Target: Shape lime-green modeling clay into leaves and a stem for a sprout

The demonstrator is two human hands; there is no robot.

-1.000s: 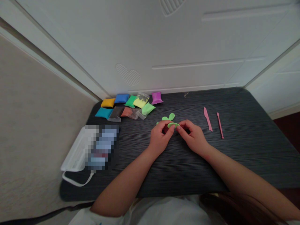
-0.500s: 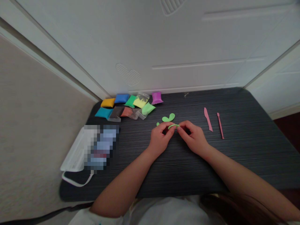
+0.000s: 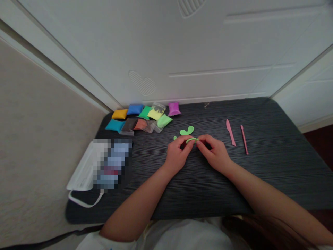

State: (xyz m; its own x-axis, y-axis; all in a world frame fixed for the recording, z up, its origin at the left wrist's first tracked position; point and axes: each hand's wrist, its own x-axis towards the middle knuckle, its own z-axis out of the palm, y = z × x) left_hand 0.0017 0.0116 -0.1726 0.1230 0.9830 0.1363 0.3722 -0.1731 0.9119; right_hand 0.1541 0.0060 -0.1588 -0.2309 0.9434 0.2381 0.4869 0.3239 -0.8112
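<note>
Flat green piece [image 3: 192, 140]: we hold it between our two hands, above the middle of the dark table [image 3: 156, 198], in front of the white panel [image 3: 197, 45].
White mask [image 3: 82, 168]: we see it lying at the table's left side, its loop toward the near edge.
Pixelated object [image 3: 114, 161]: it lies beside the mask; we cannot tell what it is.
Front packets: from the left we have a teal packet [image 3: 115, 125], a dark packet [image 3: 128, 125], a red-orange packet [image 3: 141, 124] and a light green packet [image 3: 164, 120].
Back packets: behind them we see an orange-yellow packet [image 3: 120, 114], a blue packet [image 3: 135, 109], a green packet [image 3: 145, 113], a yellow packet [image 3: 156, 113] and a purple packet [image 3: 174, 108].
Small green bit [image 3: 175, 138]: we see it just beyond our left fingers.
Left hand [image 3: 177, 152]: our thumb and forefinger are clamped on the piece's left part.
Two-lobed green shape [image 3: 186, 131]: it lies on the table just beyond the piece we hold.
Right hand [image 3: 214, 151]: our thumb and forefinger pinch the piece's right end.
Pink knife [image 3: 230, 132]: it lies flat, to the right of our hands.
Pink rod [image 3: 244, 139]: it lies beside the knife, farthest right of our things.
</note>
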